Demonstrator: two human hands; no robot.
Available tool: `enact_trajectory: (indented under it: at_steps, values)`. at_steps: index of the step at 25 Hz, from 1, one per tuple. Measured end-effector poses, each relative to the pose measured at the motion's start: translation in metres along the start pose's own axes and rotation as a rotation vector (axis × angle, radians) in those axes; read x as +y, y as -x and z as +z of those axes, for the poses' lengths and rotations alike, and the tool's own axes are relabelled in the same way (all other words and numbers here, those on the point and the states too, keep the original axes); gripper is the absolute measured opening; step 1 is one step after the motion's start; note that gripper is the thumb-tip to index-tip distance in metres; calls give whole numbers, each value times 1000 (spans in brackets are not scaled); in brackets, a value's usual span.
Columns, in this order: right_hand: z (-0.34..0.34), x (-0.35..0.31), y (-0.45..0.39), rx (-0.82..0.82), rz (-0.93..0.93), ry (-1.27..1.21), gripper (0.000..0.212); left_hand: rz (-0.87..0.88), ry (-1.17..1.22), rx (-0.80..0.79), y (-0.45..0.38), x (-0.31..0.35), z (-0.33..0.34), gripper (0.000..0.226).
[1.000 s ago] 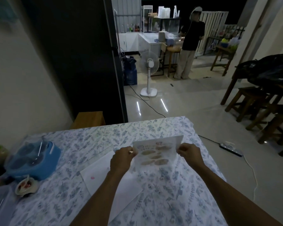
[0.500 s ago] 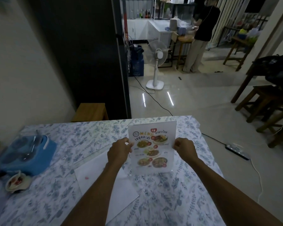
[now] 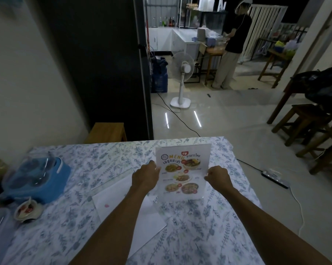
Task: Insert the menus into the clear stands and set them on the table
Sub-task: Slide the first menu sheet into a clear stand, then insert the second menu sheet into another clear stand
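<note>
Menu (image 3: 182, 173) upright in clear stand (image 3: 207, 150), just above the worktop (image 3: 199, 226). Left hand (image 3: 145, 179) pinching the left edge, right hand (image 3: 217, 177) pinching the right edge. Likely setting down: keep the base level, lower evenly, face squarely forward, let go of both edges together. Spare white sheets (image 3: 123, 205) beside, under the left forearm; avoid snagging.

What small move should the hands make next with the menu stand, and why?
Probably let go: the menu stand looks upright, its base seemingly on the table, while the left hand and right hand pinch its side edges.
</note>
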State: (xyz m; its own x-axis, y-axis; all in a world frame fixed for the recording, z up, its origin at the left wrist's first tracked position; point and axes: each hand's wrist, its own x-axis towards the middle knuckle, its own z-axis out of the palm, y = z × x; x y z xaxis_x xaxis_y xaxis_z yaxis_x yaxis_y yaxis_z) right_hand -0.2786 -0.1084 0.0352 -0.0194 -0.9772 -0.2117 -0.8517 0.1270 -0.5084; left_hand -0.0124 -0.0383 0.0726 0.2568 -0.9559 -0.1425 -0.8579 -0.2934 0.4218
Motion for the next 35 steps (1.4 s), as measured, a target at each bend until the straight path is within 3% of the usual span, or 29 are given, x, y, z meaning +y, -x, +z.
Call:
enact_trajectory:
  at_steps: [10,19,21,27,35]
  values:
    - [36,-78,78,11,-39,18,17,54,-41,22,64,-73,-32,36]
    - [140,-177,142,-147,-231,28,14,-129,-8,17,129,-187,-44,39]
    - [162,-183,152,-193,-256,49,25,-170,3,-1,138,-207,-38,41]
    - [193,-129,145,-280,-208,149,30,-284,34,-106,149,-223,9,39]
    - [183,-56,114,-316,-103,202,29,-466,112,-203,141,-187,86,46]
